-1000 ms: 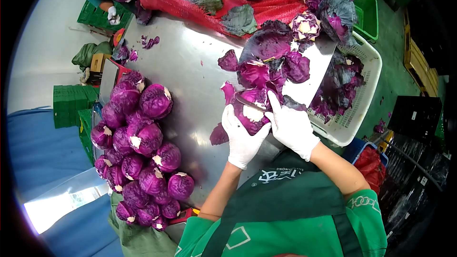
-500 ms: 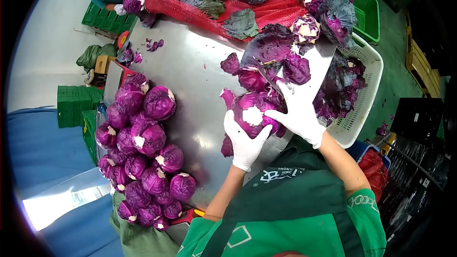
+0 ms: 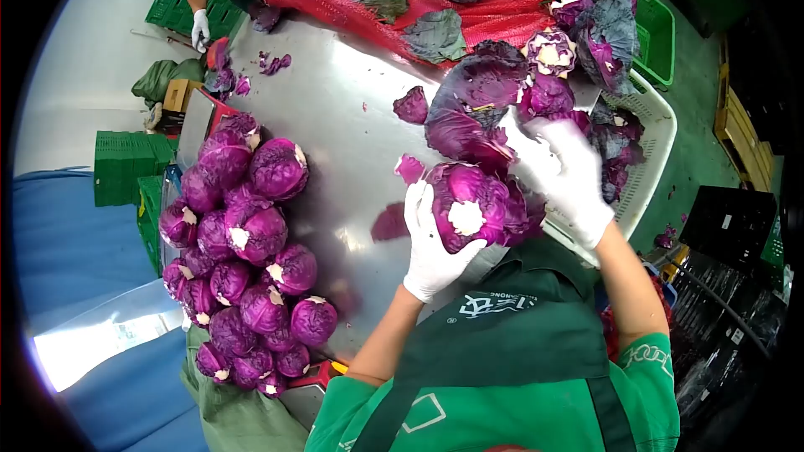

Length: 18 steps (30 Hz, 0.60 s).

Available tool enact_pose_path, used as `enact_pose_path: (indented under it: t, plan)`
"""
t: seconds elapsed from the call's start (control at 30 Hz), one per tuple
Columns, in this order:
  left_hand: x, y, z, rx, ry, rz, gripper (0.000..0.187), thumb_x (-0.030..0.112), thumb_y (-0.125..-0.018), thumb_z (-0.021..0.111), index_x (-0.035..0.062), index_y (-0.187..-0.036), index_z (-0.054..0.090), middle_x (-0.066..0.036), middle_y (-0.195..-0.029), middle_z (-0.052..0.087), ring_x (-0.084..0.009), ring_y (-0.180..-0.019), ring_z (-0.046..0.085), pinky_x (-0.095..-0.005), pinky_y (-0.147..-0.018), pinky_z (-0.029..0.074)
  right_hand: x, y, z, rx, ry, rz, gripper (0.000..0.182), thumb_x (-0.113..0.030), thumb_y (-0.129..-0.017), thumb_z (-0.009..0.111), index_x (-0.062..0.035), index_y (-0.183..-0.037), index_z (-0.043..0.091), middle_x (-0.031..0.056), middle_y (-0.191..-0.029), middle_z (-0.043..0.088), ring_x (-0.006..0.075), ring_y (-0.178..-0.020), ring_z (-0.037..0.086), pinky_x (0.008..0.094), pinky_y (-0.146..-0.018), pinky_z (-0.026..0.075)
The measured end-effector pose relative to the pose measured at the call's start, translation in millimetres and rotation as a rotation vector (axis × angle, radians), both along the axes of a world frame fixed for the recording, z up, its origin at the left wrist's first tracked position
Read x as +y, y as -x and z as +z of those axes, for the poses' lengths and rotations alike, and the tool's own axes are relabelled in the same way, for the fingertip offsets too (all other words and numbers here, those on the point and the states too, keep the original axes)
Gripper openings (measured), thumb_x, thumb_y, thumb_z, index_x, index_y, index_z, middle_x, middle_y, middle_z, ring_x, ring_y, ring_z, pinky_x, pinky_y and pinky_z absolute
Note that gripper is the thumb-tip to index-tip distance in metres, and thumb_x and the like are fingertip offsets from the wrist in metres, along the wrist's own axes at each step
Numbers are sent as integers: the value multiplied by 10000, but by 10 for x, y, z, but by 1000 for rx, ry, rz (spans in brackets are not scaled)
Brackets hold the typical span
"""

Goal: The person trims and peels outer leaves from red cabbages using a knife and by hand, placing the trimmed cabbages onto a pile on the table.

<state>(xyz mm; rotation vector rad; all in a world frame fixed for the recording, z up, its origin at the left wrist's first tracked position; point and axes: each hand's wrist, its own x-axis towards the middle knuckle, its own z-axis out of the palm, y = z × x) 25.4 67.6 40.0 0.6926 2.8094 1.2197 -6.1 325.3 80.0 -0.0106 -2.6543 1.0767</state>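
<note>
Brushed steel surface (image 3: 335, 117), smooth and glaring, strewn with small purple scraps. On its left side, heap of trimmed red cabbages (image 3: 247, 259): round, glossy, tight-leaved, pale cut stems showing; roughly two dozen, exact count unclear where piled. Centre, near edge: left hand (image 3: 431, 247) in a white glove, fingers curled around one red cabbage (image 3: 469, 205) held just above the steel, white stem disc facing up. Right of it, right hand (image 3: 565, 172), also white-gloved, blurred, fingers bent against loose outer leaves (image 3: 477, 105); grip not clear enough to tell. Farther right, white perforated plastic basket (image 3: 645, 159) holding dark wrinkled leaf trimmings. Along the top, red mesh sack (image 3: 477, 8) under untrimmed cabbage heads. Top left, another person's gloved hand (image 3: 199, 29) beside green crates (image 3: 172, 12).
</note>
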Motion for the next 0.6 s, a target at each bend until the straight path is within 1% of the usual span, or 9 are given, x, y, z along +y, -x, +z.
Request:
enact_pose_path:
  t: [0.03,0.1,0.13,0.17,0.27,0.33,0.4,0.5,0.6]
  plan:
    - [3,48,35,33,30,-65,1183,374,-675,882,19,-1544,162,-274,-1529,213,-459,-1433,215,-535,-1178,226,-132,-25,74,-37,-32,204,370,-280,-839,712,-146,-1180,664,59,-1061,627,258,-985,625,461,-954,438]
    - [-88,178,82,9,61,-151,1181,412,-677,875,27,-1547,176,-271,-1544,188,-455,-1438,207,-535,-1180,225,-359,-53,-70,-30,-134,282,386,-288,-838,714,-177,-1205,666,21,-1092,622,242,-972,622,495,-992,391]
    - [-160,233,125,-4,81,-178,1182,411,-667,886,36,-1550,195,-267,-1551,168,-449,-1439,206,-531,-1180,229,-450,21,-90,-102,76,286,410,-272,-845,706,-163,-1237,657,50,-1111,607,263,-1009,609,498,-994,401]
    - [-218,258,185,-94,83,-163,1176,406,-659,894,40,-1548,217,-266,-1545,177,-440,-1438,215,-522,-1179,238,-467,70,-5,-94,66,258,427,-264,-849,698,-120,-1248,650,124,-1209,589,318,-1067,591,507,-1001,415]
    - [-299,254,205,-180,24,-98,1107,393,-674,889,32,-1511,262,-238,-1513,245,-385,-1420,273,-492,-1155,295,-451,244,-123,29,-249,221,416,-214,-880,663,-31,-1252,622,216,-1348,535,392,-1164,558,487,-986,464]
    - [-105,181,32,-216,-96,73,1051,377,-680,883,16,-1476,297,-241,-1492,267,-386,-1398,297,-492,-1144,303,-556,268,-135,-9,-133,218,377,-186,-889,649,-41,-1236,627,167,-1295,576,330,-1161,579,432,-984,480]
    - [170,117,-9,-40,-50,264,907,309,-690,867,-13,-1379,372,-254,-1431,320,-393,-1335,357,-494,-1118,314,-738,270,-63,-31,85,343,375,-188,-904,632,-80,-1263,622,124,-1262,603,270,-1172,580,388,-998,473]
    - [395,64,18,83,3,321,954,287,-657,899,2,-1398,368,-247,-1432,328,-407,-1342,357,-515,-1121,315,-809,404,-112,-224,-8,375,455,-305,-898,648,-97,-1301,616,135,-1257,612,297,-1201,565,388,-1007,464]
    - [245,52,-114,165,-112,241,1010,290,-626,932,39,-1425,369,-244,-1450,331,-422,-1325,401,-516,-1091,376,-560,753,-217,-603,115,492,455,-367,-878,702,-51,-1204,679,148,-1160,690,275,-1108,625,349,-1001,467]
